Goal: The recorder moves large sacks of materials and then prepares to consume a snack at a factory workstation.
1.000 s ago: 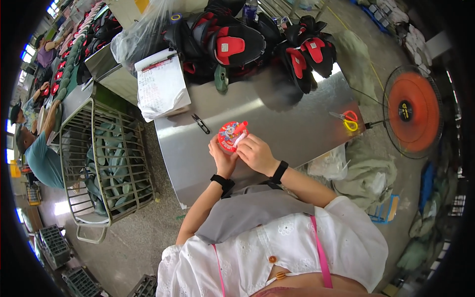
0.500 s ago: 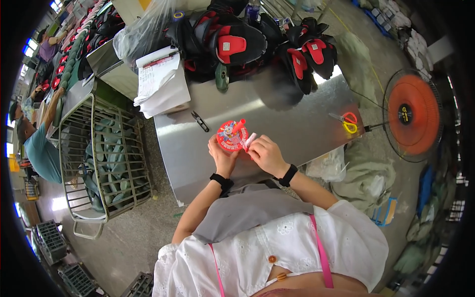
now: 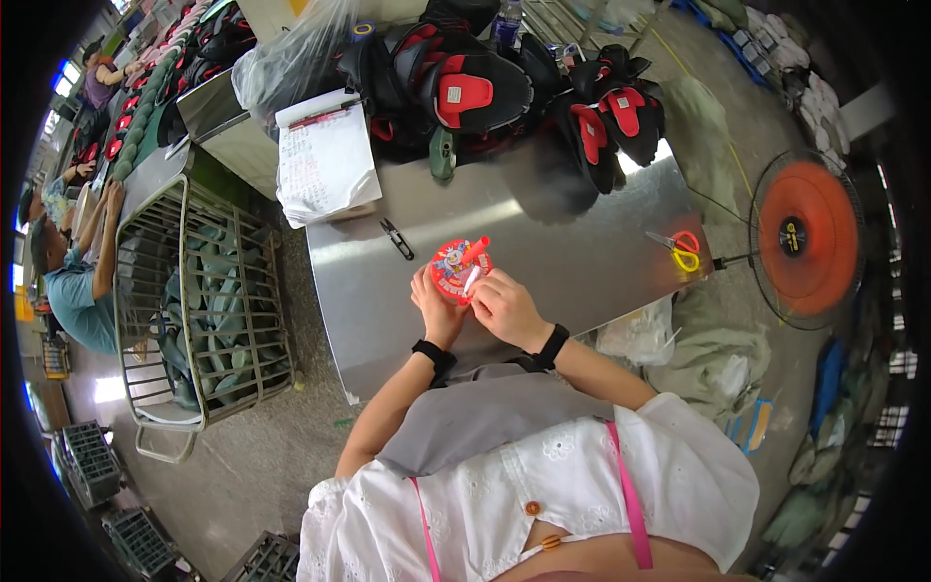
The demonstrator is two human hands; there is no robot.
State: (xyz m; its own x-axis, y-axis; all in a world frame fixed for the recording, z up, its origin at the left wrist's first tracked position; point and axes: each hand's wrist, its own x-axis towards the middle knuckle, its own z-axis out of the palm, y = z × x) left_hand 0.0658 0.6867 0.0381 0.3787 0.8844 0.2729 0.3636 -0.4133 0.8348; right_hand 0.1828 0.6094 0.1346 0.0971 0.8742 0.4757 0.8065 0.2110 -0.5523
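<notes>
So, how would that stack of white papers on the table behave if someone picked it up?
The stack of white papers would probably flop, since its lower edges look loose and uneven. The pen lying across its upper part could well roll or slide off if the stack tilts.

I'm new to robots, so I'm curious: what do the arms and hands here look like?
Human, not mechanical: the left grip and right grip are ungloved. A broad black band circles each wrist; white, loose fabric sleeves end above bare forearms.
</notes>
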